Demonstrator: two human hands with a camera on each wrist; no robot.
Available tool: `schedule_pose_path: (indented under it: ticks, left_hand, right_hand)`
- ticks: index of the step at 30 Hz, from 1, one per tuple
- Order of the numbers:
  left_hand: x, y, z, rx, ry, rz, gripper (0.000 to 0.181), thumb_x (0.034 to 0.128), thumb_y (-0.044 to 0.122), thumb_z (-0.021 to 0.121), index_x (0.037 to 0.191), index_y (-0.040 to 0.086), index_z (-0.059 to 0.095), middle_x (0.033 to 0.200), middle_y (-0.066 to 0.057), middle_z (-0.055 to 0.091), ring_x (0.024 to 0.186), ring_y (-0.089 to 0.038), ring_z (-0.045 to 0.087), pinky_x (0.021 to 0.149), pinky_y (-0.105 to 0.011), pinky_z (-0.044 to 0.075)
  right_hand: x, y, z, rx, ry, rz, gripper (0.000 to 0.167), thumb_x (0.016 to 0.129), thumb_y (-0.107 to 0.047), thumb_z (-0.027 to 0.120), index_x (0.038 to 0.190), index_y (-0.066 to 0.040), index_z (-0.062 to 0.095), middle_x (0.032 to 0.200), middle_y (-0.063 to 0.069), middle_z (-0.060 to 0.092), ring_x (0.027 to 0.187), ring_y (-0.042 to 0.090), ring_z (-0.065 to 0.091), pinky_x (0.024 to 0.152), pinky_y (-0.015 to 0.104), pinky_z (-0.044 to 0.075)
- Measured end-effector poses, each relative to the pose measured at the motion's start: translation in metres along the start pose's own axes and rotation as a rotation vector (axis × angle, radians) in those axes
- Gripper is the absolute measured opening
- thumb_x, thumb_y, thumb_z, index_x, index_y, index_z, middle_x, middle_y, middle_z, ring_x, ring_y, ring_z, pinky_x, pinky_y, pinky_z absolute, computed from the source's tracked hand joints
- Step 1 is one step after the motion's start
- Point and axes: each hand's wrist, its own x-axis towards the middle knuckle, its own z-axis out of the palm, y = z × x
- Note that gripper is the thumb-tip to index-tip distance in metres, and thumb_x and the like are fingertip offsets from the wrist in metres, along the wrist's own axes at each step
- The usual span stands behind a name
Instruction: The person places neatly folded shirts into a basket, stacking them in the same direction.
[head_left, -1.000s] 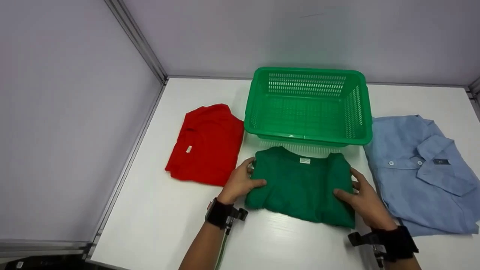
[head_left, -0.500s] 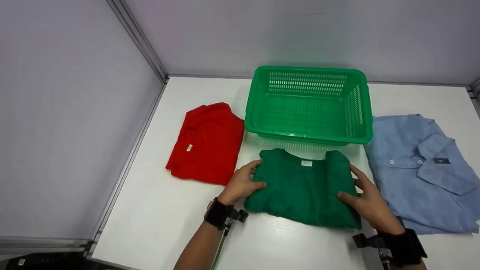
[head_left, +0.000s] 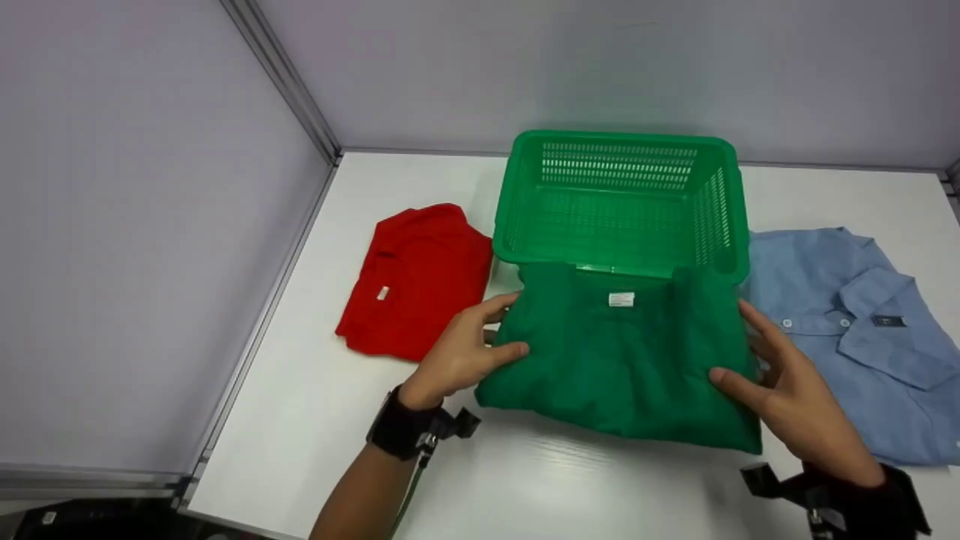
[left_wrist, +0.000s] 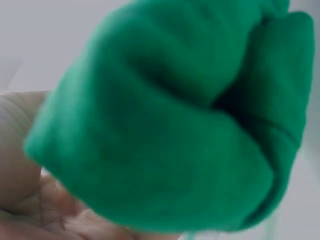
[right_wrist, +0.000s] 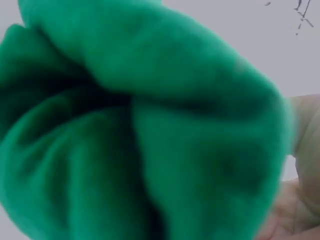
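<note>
Left hand [head_left: 459, 352] and right hand [head_left: 802, 397] grip the folded green shirt [head_left: 615, 360] by its sides, newly raised off the table [head_left: 300, 405] near the green basket [head_left: 615, 225], so I judge the lift under way.

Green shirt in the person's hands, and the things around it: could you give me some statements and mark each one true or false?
1. The left hand and the right hand hold the green shirt at opposite sides. True.
2. A white label shows at the green shirt's neckline. True.
3. In the head view, the red shirt lies left of the green basket. True.
4. The red shirt lies inside the green basket. False: it lies on the white table.
5. The right hand holds the red shirt. False: it holds the green shirt.
</note>
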Motion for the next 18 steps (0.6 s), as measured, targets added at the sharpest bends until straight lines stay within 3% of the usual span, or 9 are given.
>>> schedule_pose_path:
  ticks: [4, 7, 12, 15, 18]
  left_hand:
    - [0.014, 0.023, -0.016, 0.004, 0.005, 0.028, 0.070, 0.0987, 0.011, 0.071, 0.161, 0.005, 0.040, 0.148, -0.018, 0.058, 0.124, -0.036, 0.066, 0.101, -0.048, 0.060]
    - [0.034, 0.041, -0.029, -0.016, 0.013, 0.032, 0.071, 0.0992, 0.009, 0.071, 0.162, 0.006, 0.038, 0.151, -0.017, 0.057, 0.130, -0.033, 0.063, 0.106, -0.046, 0.058]
    - [0.075, 0.063, -0.048, -0.089, 0.031, 0.019, 0.072, 0.1003, 0.007, 0.069, 0.164, 0.008, 0.035, 0.152, -0.014, 0.055, 0.135, -0.028, 0.058, 0.107, -0.046, 0.057]
    - [0.097, 0.068, -0.055, -0.127, 0.031, 0.023, 0.072, 0.1010, 0.004, 0.066, 0.165, 0.008, 0.033, 0.155, -0.015, 0.052, 0.140, -0.029, 0.054, 0.111, -0.046, 0.055]
    - [0.114, 0.069, -0.057, -0.126, 0.041, 0.027, 0.072, 0.1016, 0.002, 0.064, 0.165, 0.008, 0.032, 0.159, -0.016, 0.048, 0.146, -0.029, 0.050, 0.116, -0.045, 0.050]
  right_hand:
    - [0.010, -0.016, -0.017, 0.000, 0.041, -0.024, 0.095, 0.105, -0.029, 0.067, 0.171, -0.030, -0.002, 0.166, 0.032, 0.033, 0.124, 0.012, 0.066, 0.081, 0.020, 0.059]
    - [0.025, -0.029, -0.031, -0.007, 0.093, -0.039, 0.094, 0.105, -0.031, 0.067, 0.170, -0.034, 0.000, 0.165, 0.031, 0.035, 0.110, -0.010, 0.059, 0.080, 0.019, 0.060]
    - [0.059, -0.050, -0.056, 0.111, 0.118, -0.030, 0.094, 0.103, -0.030, 0.069, 0.169, -0.040, 0.003, 0.169, 0.027, 0.029, 0.123, 0.007, 0.057, 0.083, 0.019, 0.060]
    - [0.080, -0.057, -0.067, 0.207, 0.110, -0.020, 0.094, 0.102, -0.026, 0.071, 0.169, -0.040, 0.007, 0.171, 0.027, 0.023, 0.124, 0.011, 0.055, 0.083, 0.019, 0.061]
    - [0.099, -0.059, -0.070, 0.234, 0.116, -0.014, 0.094, 0.102, -0.023, 0.070, 0.170, -0.037, 0.005, 0.172, 0.027, 0.020, 0.133, 0.020, 0.052, 0.083, 0.016, 0.060]
